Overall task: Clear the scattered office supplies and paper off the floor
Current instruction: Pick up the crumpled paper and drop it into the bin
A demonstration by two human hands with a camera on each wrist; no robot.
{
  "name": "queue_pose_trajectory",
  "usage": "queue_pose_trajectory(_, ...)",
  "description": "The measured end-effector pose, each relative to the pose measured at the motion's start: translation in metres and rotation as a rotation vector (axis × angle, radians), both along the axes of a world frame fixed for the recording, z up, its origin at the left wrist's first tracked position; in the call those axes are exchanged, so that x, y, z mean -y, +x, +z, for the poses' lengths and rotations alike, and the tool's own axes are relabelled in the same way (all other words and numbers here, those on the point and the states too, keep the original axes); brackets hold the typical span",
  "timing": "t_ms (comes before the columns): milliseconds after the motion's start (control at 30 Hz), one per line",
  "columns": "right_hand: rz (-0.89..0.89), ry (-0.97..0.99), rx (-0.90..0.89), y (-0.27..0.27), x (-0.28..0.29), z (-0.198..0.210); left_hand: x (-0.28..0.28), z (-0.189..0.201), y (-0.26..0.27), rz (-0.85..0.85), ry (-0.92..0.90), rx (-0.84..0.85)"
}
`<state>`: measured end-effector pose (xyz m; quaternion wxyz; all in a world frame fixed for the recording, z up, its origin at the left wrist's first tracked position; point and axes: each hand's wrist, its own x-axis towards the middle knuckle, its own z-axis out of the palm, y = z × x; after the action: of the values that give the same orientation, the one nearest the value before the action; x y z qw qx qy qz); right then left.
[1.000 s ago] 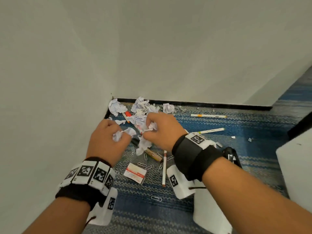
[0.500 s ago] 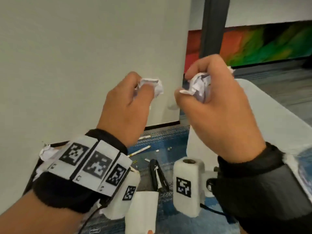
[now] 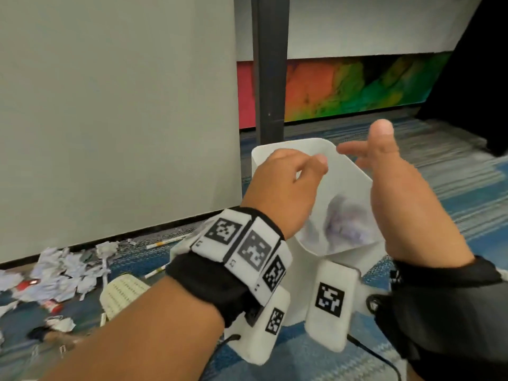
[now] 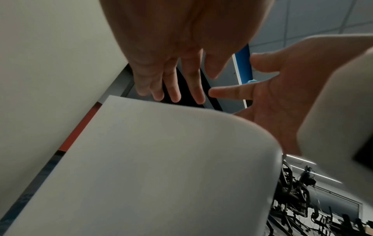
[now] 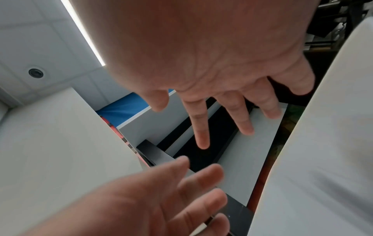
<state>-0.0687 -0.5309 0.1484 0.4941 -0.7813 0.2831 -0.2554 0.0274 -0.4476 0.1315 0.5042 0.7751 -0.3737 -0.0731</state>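
Both my hands hover over a white bin [image 3: 291, 145] with nothing in them. My left hand [image 3: 302, 171] is above the bin's near left side and its fingers [image 4: 171, 86] are straight and spread. My right hand [image 3: 365, 149] is at the bin's right side, palm turned inward, its fingers [image 5: 203, 127] splayed. Blurred crumpled paper [image 3: 346, 221] lies inside the bin below the hands. A heap of crumpled paper [image 3: 63, 270] is still on the carpet at the left, along the wall.
Two white pens [image 3: 165, 243] [image 3: 155, 272] and a pale ruled pad [image 3: 121, 292] lie on the blue striped carpet left of the bin. A dark post [image 3: 269, 78] stands just behind the bin. A grey wall [image 3: 110, 119] fills the left.
Each hand held a crumpled paper ball lifted off the floor; both have since moved over the bin and opened, and the paper now sits inside it.
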Motion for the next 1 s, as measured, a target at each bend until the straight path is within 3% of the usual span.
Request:
queue_pose_trajectory(233, 0.003, -0.094, 0.26, 0.005, -0.019, 0.012, -0.036, -0.006, 0.019, 0.192, -0.191, 0.025)
queue_pose_trajectory(400, 0.385, -0.059, 0.398, 0.025, -0.083, 0.011, -0.106, -0.038, 0.042, 0.356, -0.101, 0.082)
queue_pose_trajectory(500, 0.6, -0.007, 0.199, 0.062, -0.123, -0.024, -0.162, -0.075, 0.061, 0.47, 0.068, 0.034)
queue_pose_trajectory(700, 0.751, -0.177, -0.349, 0.159, -0.172, -0.122, -0.278, -0.148, 0.099, 0.65, 0.619, -0.167)
queue_pose_trajectory(833, 0.865, -0.425, -0.6, 0.233, -0.193, -0.163, -0.328, -0.175, 0.128, 0.718, 0.797, -0.204)
queue_pose_trajectory(1000, 1.063, -0.808, -0.757, 0.315, -0.222, -0.189, -0.346, -0.2, 0.174, 0.595, 0.928, -0.111)
